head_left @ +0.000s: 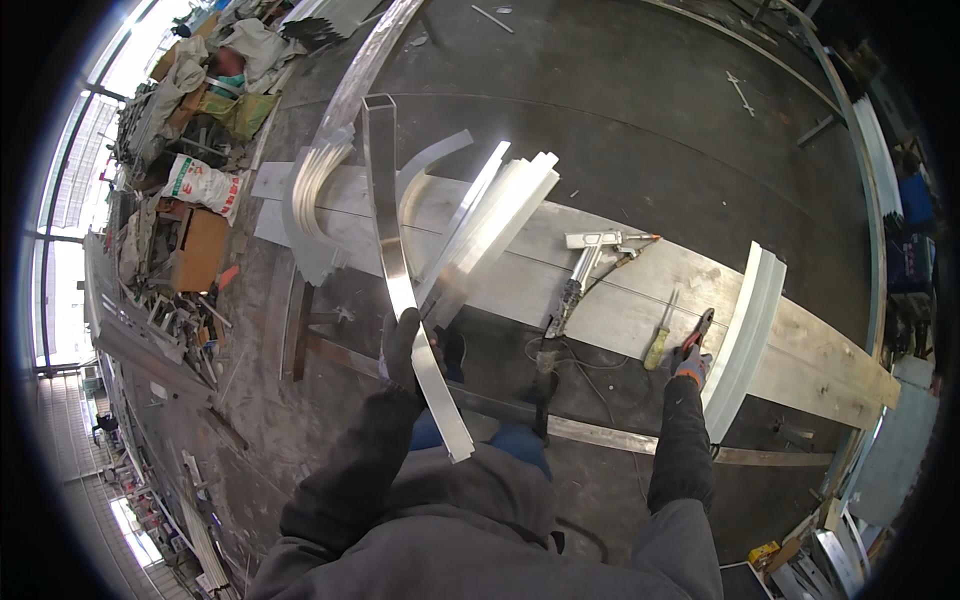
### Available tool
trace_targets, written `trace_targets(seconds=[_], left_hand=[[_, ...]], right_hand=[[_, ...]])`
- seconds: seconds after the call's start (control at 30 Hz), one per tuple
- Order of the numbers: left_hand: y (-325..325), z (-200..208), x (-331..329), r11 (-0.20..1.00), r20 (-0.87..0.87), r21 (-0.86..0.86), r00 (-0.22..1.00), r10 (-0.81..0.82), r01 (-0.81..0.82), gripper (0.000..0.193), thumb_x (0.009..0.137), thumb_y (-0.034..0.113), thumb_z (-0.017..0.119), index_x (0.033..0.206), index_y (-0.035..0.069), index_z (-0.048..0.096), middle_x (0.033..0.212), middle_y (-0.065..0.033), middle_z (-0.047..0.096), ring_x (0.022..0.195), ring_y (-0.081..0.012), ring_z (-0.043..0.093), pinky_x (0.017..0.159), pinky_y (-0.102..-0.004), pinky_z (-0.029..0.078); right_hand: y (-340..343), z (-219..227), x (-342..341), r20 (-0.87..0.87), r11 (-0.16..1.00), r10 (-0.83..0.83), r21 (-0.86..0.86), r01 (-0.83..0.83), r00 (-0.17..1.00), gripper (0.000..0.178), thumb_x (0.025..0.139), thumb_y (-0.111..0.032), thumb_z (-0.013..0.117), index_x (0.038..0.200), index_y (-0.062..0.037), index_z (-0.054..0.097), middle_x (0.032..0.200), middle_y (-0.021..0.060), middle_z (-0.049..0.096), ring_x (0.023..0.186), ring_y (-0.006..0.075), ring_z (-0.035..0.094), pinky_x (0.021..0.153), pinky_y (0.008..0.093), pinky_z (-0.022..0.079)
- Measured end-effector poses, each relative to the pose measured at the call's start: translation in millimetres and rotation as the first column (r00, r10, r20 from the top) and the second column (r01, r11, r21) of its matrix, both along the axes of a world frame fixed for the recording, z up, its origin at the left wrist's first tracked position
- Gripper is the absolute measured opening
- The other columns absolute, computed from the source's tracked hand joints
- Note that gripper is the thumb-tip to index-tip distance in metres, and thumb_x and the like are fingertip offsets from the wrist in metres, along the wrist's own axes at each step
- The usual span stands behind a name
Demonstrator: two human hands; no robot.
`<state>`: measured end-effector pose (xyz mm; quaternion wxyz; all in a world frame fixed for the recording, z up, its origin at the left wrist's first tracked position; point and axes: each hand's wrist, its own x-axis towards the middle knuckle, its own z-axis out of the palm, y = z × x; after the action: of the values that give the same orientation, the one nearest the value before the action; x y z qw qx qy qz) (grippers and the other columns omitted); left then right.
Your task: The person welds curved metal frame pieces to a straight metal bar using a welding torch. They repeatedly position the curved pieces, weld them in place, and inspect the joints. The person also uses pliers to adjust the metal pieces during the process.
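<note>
My left hand [400,348], in a dark glove, is closed around a long, shiny metal channel strip [383,190]. The strip stands up at a slant from near my lap, its far end above the bench. At the bench's near edge, my gloved right hand [692,364] is closed on the handles of red-handled pliers [704,326], whose dark jaws point away from me. Just left of them lies a screwdriver [657,346] with a yellow-green handle. A grey pistol-shaped hand tool [585,262] with a hose rests farther left on the metal bench [530,285].
Pale metal profiles [505,215] are stacked mid-bench, with curved strips [318,205] at its left end. More long profiles [747,330] lie crosswise right of my right hand. Scrap, a white sack [203,185] and a cardboard box [203,248] crowd the left floor. A cable [600,385] hangs below the bench.
</note>
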<state>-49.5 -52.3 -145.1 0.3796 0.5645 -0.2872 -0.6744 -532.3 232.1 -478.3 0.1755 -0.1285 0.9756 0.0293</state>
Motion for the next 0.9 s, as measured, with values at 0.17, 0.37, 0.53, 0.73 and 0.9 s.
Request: trace_targets(seconds=[0.17,0.37,0.53,0.73,0.9], left_hand=[[-3,-5,-9,1.0,-0.04,0.009,0.999,-0.011,0.012,0.037,0.097,0.045,0.069,0.095,0.014,0.049,0.066,-0.003,0.05,0.046,-0.0155,0.053,0.04,-0.0302,0.048],[-32,-35,1,0.997,-0.236,0.081,0.972,0.015,0.004,0.048,0.095,0.061,0.064,0.089,0.013,0.063,0.064,-0.0022,0.056,0.048,-0.0163,0.054,0.043,-0.0293,0.045],[-61,-14,-4,0.998,-0.2,-0.062,0.979,-0.027,0.015,0.057,0.094,0.068,0.059,0.079,0.013,0.061,0.06,-0.0024,0.055,0.047,-0.0159,0.053,0.043,-0.0302,0.043],[-86,68,1,0.999,-0.34,-0.036,0.94,-0.019,0.007,0.039,0.101,0.051,0.056,0.102,0.014,0.045,0.073,-0.0057,0.052,0.048,-0.0177,0.052,0.042,-0.0332,0.045],[-95,98,18,0.995,-0.411,-0.098,0.911,-0.019,-0.023,0.033,0.104,0.045,0.053,0.103,0.014,0.042,0.073,-0.006,0.052,0.047,-0.017,0.051,0.042,-0.0327,0.045]], right_hand=[[17,-28,-32,0.08,0.989,0.143,-0.044,-0.14,0.986,0.035,0.105,-0.035,0.05,0.12,-0.0101,0.068,0.122,0.0246,0.066,0.108,0.0413,0.068,0.085,0.05,0.056],[-9,83,87,0.6,0.212,-0.213,-0.742,0.636,0.771,0.048,0.107,-0.047,0.051,0.079,-0.0089,0.057,0.059,0.0012,0.052,0.05,0.0189,0.058,0.044,0.0372,0.044],[-38,281,284,0.479,0.325,0.162,-0.851,0.412,0.863,0.033,0.105,-0.031,0.058,0.086,-0.0044,0.062,0.073,0.0038,0.064,0.068,0.0102,0.056,0.059,0.0279,0.04],[-63,433,413,0.401,0.632,0.554,-0.773,-0.056,0.729,0.019,0.094,-0.013,0.064,0.104,-0.004,0.077,0.102,0.0188,0.071,0.095,0.0346,0.071,0.079,0.0405,0.054],[-67,469,446,0.491,0.708,0.53,-0.705,-0.043,0.691,0.022,0.095,-0.014,0.068,0.112,-0.0031,0.076,0.113,0.0177,0.073,0.106,0.0315,0.072,0.09,0.0385,0.055]])
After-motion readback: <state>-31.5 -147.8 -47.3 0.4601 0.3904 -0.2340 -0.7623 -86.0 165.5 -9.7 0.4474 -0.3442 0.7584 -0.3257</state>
